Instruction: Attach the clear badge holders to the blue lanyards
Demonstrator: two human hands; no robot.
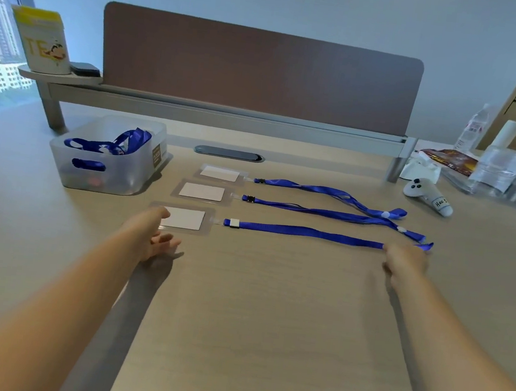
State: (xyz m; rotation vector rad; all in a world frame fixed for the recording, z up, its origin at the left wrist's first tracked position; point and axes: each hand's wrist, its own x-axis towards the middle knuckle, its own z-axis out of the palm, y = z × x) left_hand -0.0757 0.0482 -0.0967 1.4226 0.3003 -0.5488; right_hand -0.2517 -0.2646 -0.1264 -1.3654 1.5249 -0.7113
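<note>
Left hand [152,234] rests its fingers on the near badge holder [183,219]; right hand [405,260] covers the end of its blue lanyard [310,233], grip hidden. At far left, a translucent bin [104,174] holds more lanyards [111,145]; its bottom contents are blurred.

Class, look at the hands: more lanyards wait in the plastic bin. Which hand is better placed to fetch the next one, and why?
Left, probably. The left hand rests by the nearest badge holder, just in front of the plastic bin holding blue lanyards. The right hand is at the laid-out lanyard's far end, away from the bin.
</note>
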